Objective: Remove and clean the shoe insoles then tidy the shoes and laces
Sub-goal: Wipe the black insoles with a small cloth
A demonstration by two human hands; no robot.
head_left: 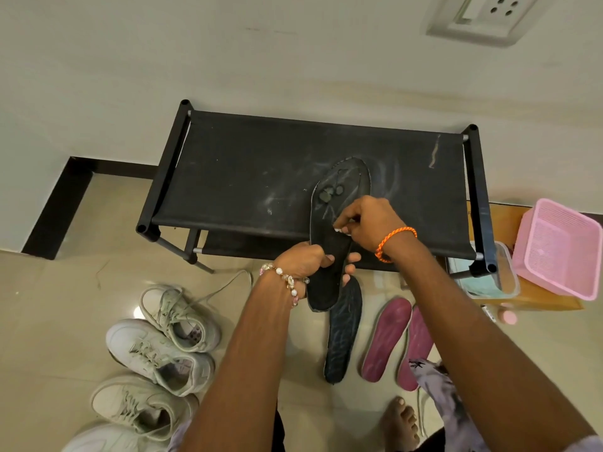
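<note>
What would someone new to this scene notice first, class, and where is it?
The black insole, held up at the centre over the black shoe rack: the left hand grips its middle while the right hand pinches its edge. Next, two magenta insoles on the floor, lower right, and the pink basket at far right.

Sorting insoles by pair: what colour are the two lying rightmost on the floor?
Magenta-pink insoles, seen in the head view.

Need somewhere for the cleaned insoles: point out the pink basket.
Head view, far right: the pink basket sits beside the black rack, next to a clear tub.
</note>
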